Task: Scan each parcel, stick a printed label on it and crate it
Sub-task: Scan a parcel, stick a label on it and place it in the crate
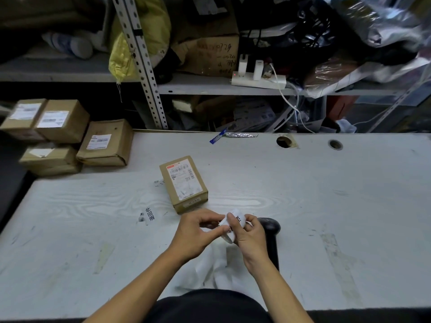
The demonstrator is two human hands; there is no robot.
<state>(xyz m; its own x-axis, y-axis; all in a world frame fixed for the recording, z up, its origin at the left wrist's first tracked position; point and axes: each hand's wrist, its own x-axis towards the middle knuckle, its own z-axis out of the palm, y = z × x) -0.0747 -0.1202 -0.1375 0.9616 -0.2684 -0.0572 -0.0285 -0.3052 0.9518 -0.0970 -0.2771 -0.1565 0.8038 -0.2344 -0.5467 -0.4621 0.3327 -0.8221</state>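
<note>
A small brown cardboard parcel [184, 184] with a white shipping label on top lies on the white table [326, 206], just beyond my hands. Both hands meet over the near middle of the table. My left hand [198, 231] and my right hand [247, 234] pinch a white printed label [234, 223] with black characters between their fingertips; a strip of white backing paper [217, 259] hangs down from it. A black handheld scanner [271, 231] lies on the table right behind my right hand, partly hidden by it.
Several labelled brown boxes [70, 136] are stacked at the table's far left corner. A metal shelf [210, 86] behind holds bags, a carton and a power strip [258, 80]. A printed sticker [150, 214] is stuck on the table left of my hands. Two cable holes [284, 141] sit near the far edge.
</note>
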